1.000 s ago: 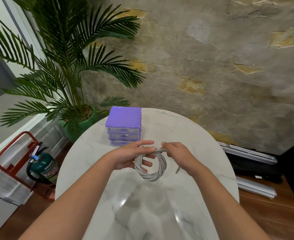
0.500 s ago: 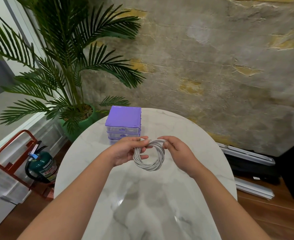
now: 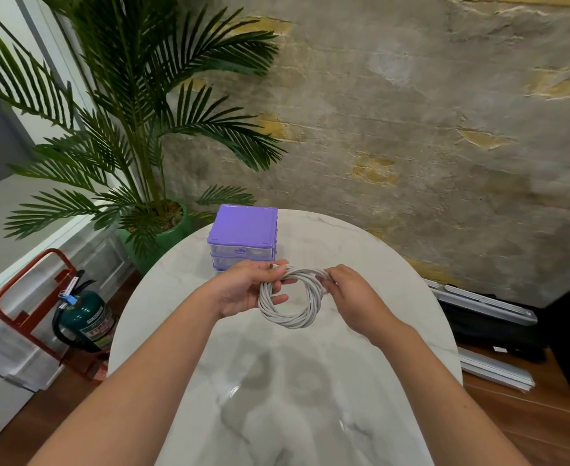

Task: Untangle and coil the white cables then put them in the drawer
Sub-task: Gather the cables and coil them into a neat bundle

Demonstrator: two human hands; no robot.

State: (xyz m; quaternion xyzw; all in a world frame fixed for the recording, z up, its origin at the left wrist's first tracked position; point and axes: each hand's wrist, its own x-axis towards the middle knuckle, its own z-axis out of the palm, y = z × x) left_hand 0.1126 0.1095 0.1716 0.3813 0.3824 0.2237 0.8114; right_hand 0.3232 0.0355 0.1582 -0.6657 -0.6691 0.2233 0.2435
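Note:
A white cable (image 3: 293, 319) is wound into a round coil and hangs in the air above the marble table (image 3: 361, 257). My left hand (image 3: 243, 289) grips the coil's left side, with the thumb on top and fingers through the ring. On the upper right of the coil, my right hand (image 3: 349, 292) pinches the strands. Just behind my left hand stands a small purple drawer unit (image 3: 243, 230) with clear drawers, all pushed in.
A potted palm (image 3: 162, 227) stands left of the table's far edge. On the floor at the left is a green fire extinguisher (image 3: 88, 319) in a red stand. Grey metal rails (image 3: 485, 302) lie on the floor at the right.
The loose cable end that hung by my right hand is now tucked into the coil. Both hands have lifted the coil slightly toward the drawer unit.

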